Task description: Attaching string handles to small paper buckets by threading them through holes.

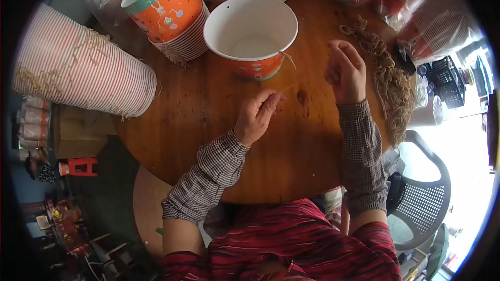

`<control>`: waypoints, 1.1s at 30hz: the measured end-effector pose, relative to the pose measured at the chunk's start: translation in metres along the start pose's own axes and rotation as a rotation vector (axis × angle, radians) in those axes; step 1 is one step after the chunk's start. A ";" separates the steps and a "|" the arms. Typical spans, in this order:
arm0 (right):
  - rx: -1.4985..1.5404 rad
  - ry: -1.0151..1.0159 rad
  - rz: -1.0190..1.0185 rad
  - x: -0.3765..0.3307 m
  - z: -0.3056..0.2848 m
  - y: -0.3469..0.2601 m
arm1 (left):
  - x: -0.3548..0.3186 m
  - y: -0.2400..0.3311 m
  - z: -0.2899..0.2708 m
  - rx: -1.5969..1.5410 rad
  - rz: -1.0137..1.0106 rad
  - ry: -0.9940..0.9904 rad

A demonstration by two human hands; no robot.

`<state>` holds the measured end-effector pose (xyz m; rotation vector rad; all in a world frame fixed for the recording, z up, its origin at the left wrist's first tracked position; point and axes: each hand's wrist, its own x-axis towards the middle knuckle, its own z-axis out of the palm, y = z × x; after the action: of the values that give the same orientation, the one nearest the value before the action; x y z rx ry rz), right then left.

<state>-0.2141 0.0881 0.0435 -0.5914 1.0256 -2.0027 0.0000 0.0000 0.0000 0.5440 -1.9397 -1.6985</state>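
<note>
String [288, 87] runs taut between my hands above the round wooden table [208, 125], so I read it as held stretched for threading. My left hand [255, 117] pinches one end between thumb and forefinger; my right hand [345, 72] is loosely curled (whether it grips the string, I cannot tell). The open paper bucket [250, 34] stands just beyond them, a string dangling from its rim; a heap of cut strings [388, 80] lies beside my right hand.

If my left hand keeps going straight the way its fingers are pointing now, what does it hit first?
The left hand points up and right across the wooden table, pinching a thin string. Going straight on, it would probably meet the right hand first, passing just below the open paper bucket. Depth is hard to judge.
</note>
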 end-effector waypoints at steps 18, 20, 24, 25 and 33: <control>-0.817 -0.367 0.200 -0.037 0.052 0.040 | 0.009 0.001 -0.005 0.448 0.390 0.096; -0.764 -0.414 0.171 -0.035 0.047 0.043 | 0.007 0.011 -0.012 0.200 0.220 0.038; -0.736 -0.457 0.228 -0.034 0.044 0.039 | 0.003 0.010 -0.027 0.211 0.110 0.003; -0.734 -0.459 0.227 -0.031 0.041 0.040 | 0.002 0.003 -0.029 0.194 0.085 0.039; -0.896 -0.370 0.177 -0.014 0.022 0.048 | 0.001 0.006 -0.028 0.017 -0.013 0.004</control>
<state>-0.1699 0.0725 0.0154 -1.2257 1.6433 -1.1378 0.0164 -0.0214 0.0088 0.5680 -1.9536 -1.6887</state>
